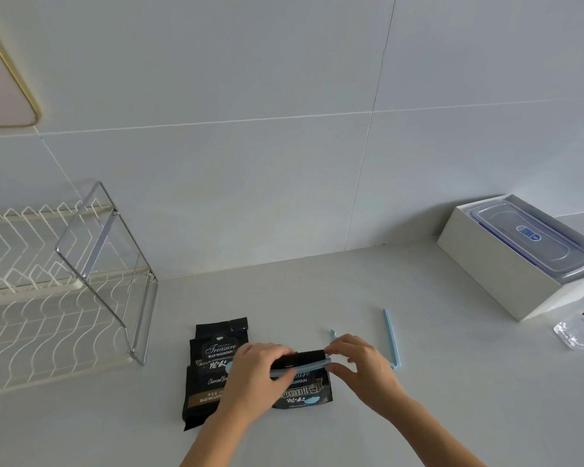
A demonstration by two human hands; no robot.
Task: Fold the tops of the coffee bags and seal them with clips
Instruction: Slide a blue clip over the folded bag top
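Now | left hand (257, 369) grips folded top of right coffee bag (304, 394) | right hand (359, 365) pinches blue clip (304, 368) across that fold | second coffee bag (211, 375) just left, flat on worktop (418, 416) | spare clip (392, 338) right of hands

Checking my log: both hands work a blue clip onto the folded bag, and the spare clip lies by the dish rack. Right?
Not quite: in the head view the spare clip lies right of the right hand, not by the dish rack.
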